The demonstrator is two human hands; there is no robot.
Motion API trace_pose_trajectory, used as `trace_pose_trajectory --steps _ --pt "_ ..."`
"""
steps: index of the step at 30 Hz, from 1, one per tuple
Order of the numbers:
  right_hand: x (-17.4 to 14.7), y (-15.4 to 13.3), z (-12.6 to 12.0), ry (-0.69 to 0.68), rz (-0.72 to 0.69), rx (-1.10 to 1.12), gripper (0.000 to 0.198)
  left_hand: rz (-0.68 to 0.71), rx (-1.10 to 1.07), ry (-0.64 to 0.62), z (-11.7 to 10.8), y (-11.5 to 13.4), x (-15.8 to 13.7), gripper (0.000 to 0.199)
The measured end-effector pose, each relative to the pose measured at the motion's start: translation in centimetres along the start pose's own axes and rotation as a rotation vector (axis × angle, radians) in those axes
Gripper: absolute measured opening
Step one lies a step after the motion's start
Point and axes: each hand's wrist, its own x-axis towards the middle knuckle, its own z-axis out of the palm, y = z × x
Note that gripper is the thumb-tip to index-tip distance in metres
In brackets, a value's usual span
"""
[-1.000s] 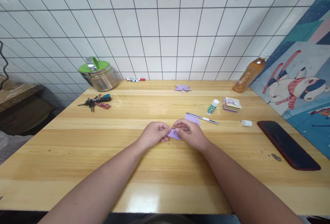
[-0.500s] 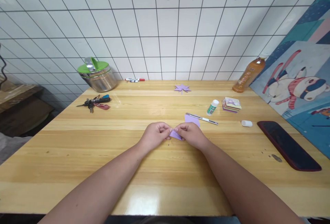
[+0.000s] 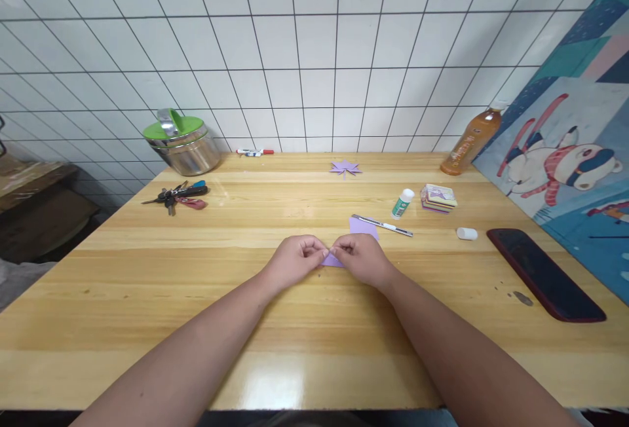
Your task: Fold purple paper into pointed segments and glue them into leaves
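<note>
A small piece of folded purple paper (image 3: pixel 333 260) is pinched between my two hands, low over the wooden table (image 3: pixel 206 322). My left hand (image 3: pixel 297 260) grips its left side with thumb and fingers closed. My right hand (image 3: pixel 362 259) grips the other side, thumbs nearly touching at the top. Much of the paper is hidden by the fingers. Just beyond my right hand lies a flat purple sheet (image 3: pixel 362 227), with a slim utility knife (image 3: pixel 383 224) resting across it. A glue stick (image 3: pixel 403 204) stands uncapped-looking or white-topped farther right; I cannot tell which.
A purple paper leaf (image 3: pixel 345 168) and a marker (image 3: pixel 255 152) lie near the tiled wall. Keys (image 3: pixel 179 196) and a green-lidded metal pot (image 3: pixel 184 145) are at left. Rightward are a paper stack (image 3: pixel 438 198), a white cap (image 3: pixel 466 234), a phone (image 3: pixel 545 274) and a bottle (image 3: pixel 472 141).
The folded paper has turned slightly, its lower edge now more level. Both hands keep their pinch with fingertips slightly shifted. The whole view has shifted a little.
</note>
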Motion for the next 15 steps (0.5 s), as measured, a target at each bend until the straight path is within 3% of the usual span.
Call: trace_pose_trajectory --steps 4,9,15 --pt "-0.33 -0.09 0.32 0.033 -0.080 -0.059 0.025 0.061 0.035 -0.039 -0.34 -0.14 0.06 0.023" --pt "0.10 0.38 0.75 0.034 0.075 0.204 0.023 0.088 0.077 0.068 -0.61 -0.21 0.07 0.022" --pt "0.32 0.59 0.68 0.031 0.188 0.442 0.024 0.080 0.088 0.083 -0.46 -0.11 -0.02 0.022"
